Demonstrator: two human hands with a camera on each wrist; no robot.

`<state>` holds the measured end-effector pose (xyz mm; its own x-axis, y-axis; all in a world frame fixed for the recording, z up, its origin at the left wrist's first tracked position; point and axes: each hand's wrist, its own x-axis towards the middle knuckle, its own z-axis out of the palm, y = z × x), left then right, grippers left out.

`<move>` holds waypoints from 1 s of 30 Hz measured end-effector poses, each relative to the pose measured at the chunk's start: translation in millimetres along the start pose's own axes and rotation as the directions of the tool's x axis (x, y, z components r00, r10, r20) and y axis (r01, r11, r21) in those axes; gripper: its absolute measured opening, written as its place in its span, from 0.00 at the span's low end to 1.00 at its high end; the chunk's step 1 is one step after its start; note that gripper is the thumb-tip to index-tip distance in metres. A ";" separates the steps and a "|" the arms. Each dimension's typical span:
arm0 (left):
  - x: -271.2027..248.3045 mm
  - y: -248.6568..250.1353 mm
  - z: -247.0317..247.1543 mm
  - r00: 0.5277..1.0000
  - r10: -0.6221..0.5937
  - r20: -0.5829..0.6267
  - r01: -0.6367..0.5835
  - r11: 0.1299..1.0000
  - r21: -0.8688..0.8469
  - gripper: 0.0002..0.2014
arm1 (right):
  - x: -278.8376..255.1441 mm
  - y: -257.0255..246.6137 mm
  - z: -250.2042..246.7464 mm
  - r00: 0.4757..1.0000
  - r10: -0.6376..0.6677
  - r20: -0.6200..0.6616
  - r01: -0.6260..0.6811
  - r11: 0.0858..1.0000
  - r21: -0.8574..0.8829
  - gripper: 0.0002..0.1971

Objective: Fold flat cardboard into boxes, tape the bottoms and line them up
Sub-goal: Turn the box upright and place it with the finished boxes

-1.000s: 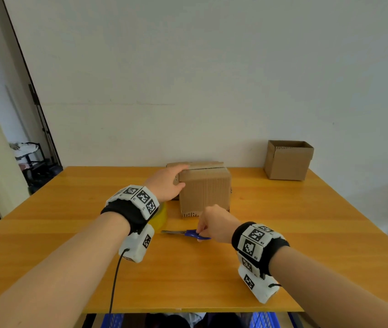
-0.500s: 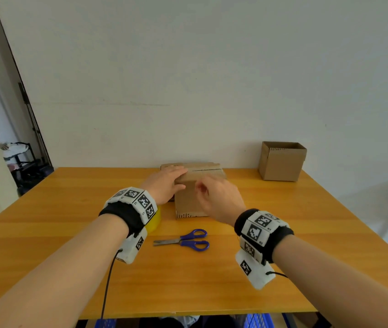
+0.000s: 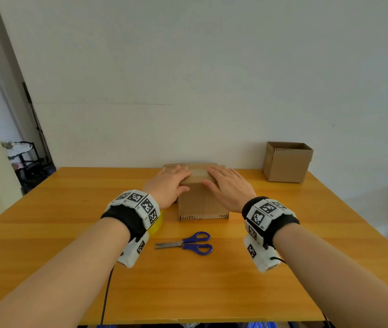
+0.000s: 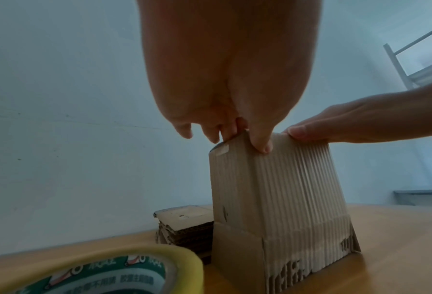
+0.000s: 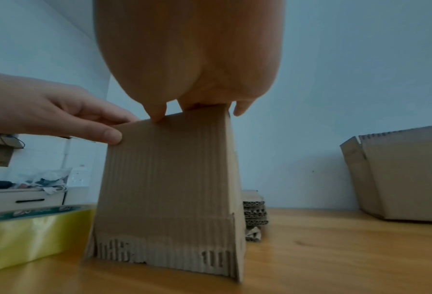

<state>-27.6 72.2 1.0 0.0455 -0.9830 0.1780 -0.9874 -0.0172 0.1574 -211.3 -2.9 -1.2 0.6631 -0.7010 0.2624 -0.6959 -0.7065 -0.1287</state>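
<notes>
Cardboard box [image 3: 202, 201]: stood upside down at the table's [image 3: 69, 268] middle, taped bottom facing up, open flaps splayed on the wood.
Box from the hands: directly under both, straight ahead of the person; neither hand was nearer.
Long axis: the top's longer side seemed to run near to far, between the two hands; this is a judgement.
Left hand [image 3: 168, 185]: fingers spread flat on the top's left half, thumb pressed on the near face.
Right hand [image 3: 229, 187]: fingers straight, flat on the top's right half, thumb at the near edge.
Step, as judged: pressing the tape down; next likely lifting and flipping the box from both sides.
Finished box [image 3: 287, 162]: far right, open side up, well apart; likely the line's start.
Tape [image 5: 31, 236]: yellow roll just left of the box.
Scissors [image 3: 187, 243]: near side, untouched.
Flat stack [image 4: 184, 226]: just behind the box.
</notes>
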 end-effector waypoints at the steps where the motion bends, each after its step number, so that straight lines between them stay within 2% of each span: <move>1: 0.6 0.1 1.6 1.000 -0.024 0.006 0.024 1.000 -0.020 0.26 | -1.0 3.7 -0.8 1.000 0.010 0.008 -0.011 1.000 0.024 0.30; 9: -2.4 9.3 2.0 0.998 -0.057 0.014 0.058 0.994 -0.094 0.26 | -4.6 4.5 1.4 0.994 0.109 0.011 -0.109 0.972 0.210 0.35; 12: -5.2 15.7 0.8 0.998 -0.055 0.010 0.056 0.984 -0.166 0.26 | -4.3 3.9 1.6 0.984 0.169 0.051 -0.176 0.938 0.298 0.38; 16: -7.9 23.5 0.3 0.994 -0.102 0.046 0.111 0.945 -0.308 0.26 | -1.3 2.9 0.5 0.970 0.232 0.073 -0.241 0.881 0.407 0.41; 23: -7.4 25.7 1.6 0.978 -0.183 0.105 0.211 0.846 -0.490 0.31 | 4.4 7.8 7.3 0.956 0.290 0.055 -0.264 0.758 0.596 0.39; 26: -8.2 23.8 2.9 0.971 -0.206 0.120 0.238 0.811 -0.535 0.33 | 5.7 10.6 10.1 0.944 0.319 0.087 -0.293 0.687 0.665 0.39; 30: -8.1 22.0 3.0 0.969 -0.220 0.109 0.243 0.796 -0.555 0.33 | 4.5 11.0 11.2 0.936 0.330 0.125 -0.317 0.631 0.708 0.33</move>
<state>-50.2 79.2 0.0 0.2445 -0.9691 0.0321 -0.6907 -0.1508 0.7072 -212.9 -14.9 -12.1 0.4255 -0.9011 0.0832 -0.4544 -0.2922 -0.8415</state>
